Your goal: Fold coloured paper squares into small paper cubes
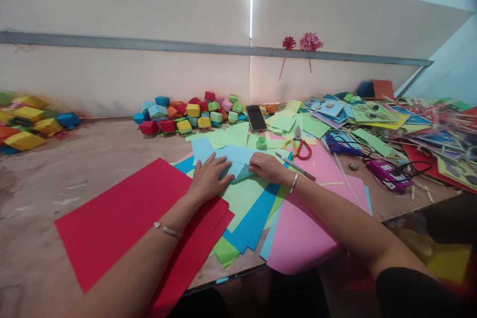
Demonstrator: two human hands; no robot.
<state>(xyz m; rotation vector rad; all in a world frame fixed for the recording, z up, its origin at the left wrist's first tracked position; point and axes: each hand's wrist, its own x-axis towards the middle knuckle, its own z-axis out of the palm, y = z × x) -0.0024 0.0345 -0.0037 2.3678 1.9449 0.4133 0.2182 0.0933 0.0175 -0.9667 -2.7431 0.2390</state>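
Note:
A light blue paper (238, 155) lies on a pile of coloured sheets in front of me, with a folded part between my hands. My left hand (210, 177) rests on its left part, palm down and fingers spread. At its right edge my right hand (267, 167) has its fingers pressed together on the paper. Red sheets (126, 213) lie under my left forearm, and pink sheets (307, 233) are beneath my right forearm. Just right of my right hand is a craft knife (296, 166). Scissors with red and yellow handles (298, 146) lie behind it.
Small coloured paper boxes (194, 110) are heaped along the wall, with more at the far left (30, 114). A phone (256, 118) lies beside them. On the right are a blue glue gun (341, 144), a purple power box (389, 175), cables, sticks and cards (372, 113).

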